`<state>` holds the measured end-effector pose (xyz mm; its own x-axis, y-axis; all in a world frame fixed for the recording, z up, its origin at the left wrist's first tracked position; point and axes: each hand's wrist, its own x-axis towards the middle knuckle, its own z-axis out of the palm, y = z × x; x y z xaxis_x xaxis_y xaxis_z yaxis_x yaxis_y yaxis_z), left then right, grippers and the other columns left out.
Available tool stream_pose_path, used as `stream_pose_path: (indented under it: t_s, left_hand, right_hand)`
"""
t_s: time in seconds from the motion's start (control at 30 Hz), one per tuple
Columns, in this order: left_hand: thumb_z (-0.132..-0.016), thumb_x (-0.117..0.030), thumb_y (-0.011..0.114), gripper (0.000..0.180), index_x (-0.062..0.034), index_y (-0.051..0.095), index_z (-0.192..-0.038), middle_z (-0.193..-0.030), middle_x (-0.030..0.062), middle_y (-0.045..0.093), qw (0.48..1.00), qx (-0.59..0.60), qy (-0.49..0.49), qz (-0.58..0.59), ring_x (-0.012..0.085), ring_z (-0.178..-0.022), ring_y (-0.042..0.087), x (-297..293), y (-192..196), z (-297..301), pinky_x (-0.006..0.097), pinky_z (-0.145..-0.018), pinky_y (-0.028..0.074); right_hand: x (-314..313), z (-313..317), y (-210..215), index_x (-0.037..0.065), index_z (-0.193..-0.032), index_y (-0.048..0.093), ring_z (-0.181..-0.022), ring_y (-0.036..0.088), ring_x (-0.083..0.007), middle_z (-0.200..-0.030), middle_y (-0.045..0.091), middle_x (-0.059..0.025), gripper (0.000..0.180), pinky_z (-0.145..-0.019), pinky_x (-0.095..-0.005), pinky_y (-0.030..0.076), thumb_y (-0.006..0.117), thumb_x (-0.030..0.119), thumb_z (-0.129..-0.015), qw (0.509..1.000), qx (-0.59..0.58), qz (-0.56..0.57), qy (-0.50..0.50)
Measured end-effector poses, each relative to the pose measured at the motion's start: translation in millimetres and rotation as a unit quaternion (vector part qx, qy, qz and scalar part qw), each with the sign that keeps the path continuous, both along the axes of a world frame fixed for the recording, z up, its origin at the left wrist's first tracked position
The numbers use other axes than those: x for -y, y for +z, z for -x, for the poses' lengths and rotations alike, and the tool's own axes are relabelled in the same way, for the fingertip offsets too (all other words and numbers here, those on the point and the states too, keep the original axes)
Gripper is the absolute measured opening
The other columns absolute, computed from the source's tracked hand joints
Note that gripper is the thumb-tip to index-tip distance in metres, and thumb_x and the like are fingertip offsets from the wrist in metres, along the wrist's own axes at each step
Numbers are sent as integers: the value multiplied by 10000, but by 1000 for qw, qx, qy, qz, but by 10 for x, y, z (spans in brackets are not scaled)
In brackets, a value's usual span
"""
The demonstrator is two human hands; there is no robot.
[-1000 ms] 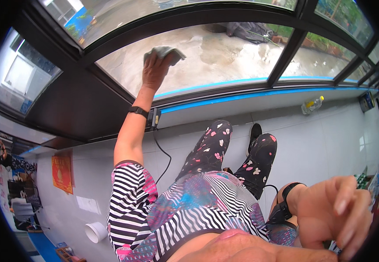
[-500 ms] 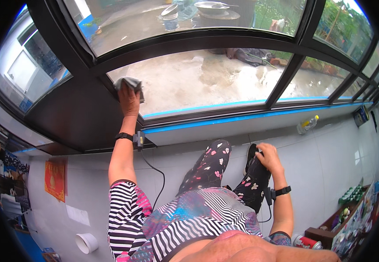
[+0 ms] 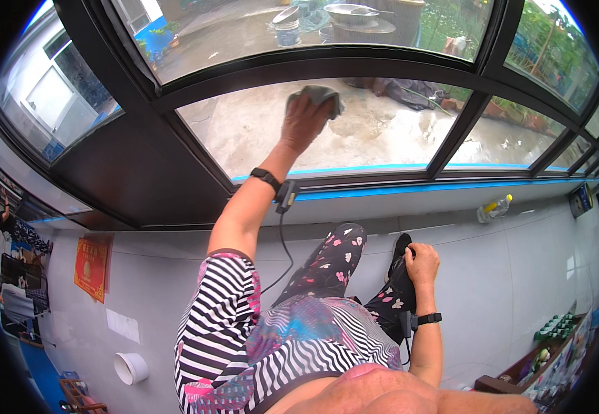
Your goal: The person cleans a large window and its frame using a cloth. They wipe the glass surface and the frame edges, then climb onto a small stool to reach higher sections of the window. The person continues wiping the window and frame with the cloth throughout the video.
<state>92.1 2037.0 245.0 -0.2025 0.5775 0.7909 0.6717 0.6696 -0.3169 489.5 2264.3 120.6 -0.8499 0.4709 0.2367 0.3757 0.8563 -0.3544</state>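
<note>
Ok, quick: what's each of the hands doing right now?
Left hand: closed on a grey cloth, pressed to the window pane.
Right hand: empty, resting on the raised knee, fingers curled.

We are looking down at a lived-in home, likely an enclosed balcony or sunroom. A long run of dark-framed windows (image 3: 354, 69) is curving across the top, opening onto a wet concrete yard (image 3: 382, 131) with basins and greenery. White tiles (image 3: 506, 276) are covering the wall below the sill. A red paper hanging (image 3: 91, 268) is sticking to the tiles at left, and a shelf of small bottles (image 3: 554, 328) is showing at lower right.
</note>
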Motion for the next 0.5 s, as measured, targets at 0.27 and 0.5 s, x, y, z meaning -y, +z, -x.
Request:
stream_pose_path:
  t_s: [0.27,0.5]
  left_hand:
    - [-828,-148,595,501,-327,557,-1294,-1286,-22,525,994,-32,-87,56,203,-1323,414,-992,-100,-152,367,-1084,351]
    - [-810,-157,627,469,-288,598,-1259,-1263,-14,549,995,-22,-86,42,228,-1302,435,-720,1,-91,387,-1070,363]
  right_hand:
    - [-5,33,37,97,-859,732,-874,647,-312,-876,701,-94,165,-779,-442,511,667,248,-840,999,-10,11,-29]
    - [-17,16,3,101,-871,731,-883,649,-318,-892,701,-100,161,-786,-437,516,660,243,-845,998,-13,38,-45]
